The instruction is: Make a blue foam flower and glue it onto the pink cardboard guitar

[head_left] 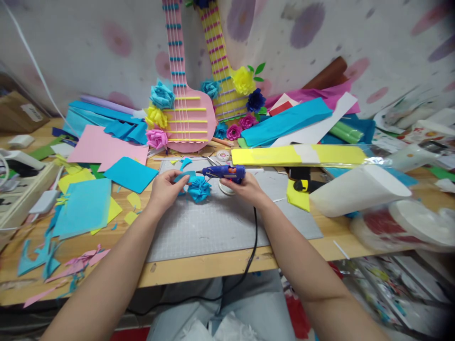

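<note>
Colored paper covers the wooden table (199, 270). On the gray cutting mat (213, 227), the left hand (164, 187) pinches a blue paper flower (199, 188), and the right hand (245, 187) grips a blue glue gun (223, 173).

We note a pale wooden bench (199, 267) carrying a grey gridded cutting mat (213, 227). At the back, a pink paper guitar (192, 118) and a yellow paper guitar (223, 94) lean on the wall, both with paper flowers on them. Left of the mat lie a flat pink paper sheet (103, 149), a blue paper sheet (131, 173) and pink and blue cut scraps (78, 263). To the right lie a long yellow paper roll (270, 155) and a white rolled sheet (359, 189).
</note>
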